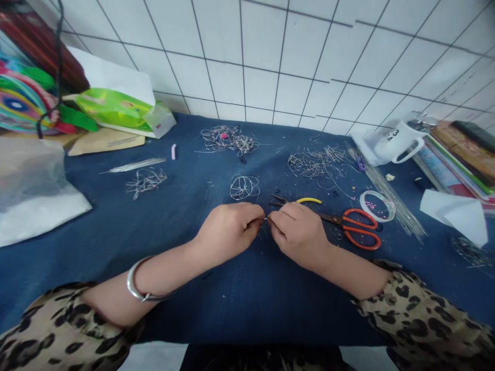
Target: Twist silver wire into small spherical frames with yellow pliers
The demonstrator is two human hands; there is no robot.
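Observation:
My left hand (234, 229) and my right hand (297, 232) meet fingertip to fingertip over the dark blue cloth (240, 309). Both are pinched on a thin wire (265, 219); only a short bit shows between them, and the rest is hidden by the fingers. Just beyond the hands lies a small loose coil of wire (245, 187). Pliers with a yellow handle (309, 200) lie partly behind my right hand. Red-handled scissors (359, 229) rest to its right, with the blades partly covered by that hand.
Tangled wire heaps (228, 140) lie at the back. At right are a round dish of pink beads (377, 206), a bundle of straight wires (394, 198), a white mug (400, 141) and stacked books (460, 159). A green packet (116, 108) and plastic bag (34, 190) stand left.

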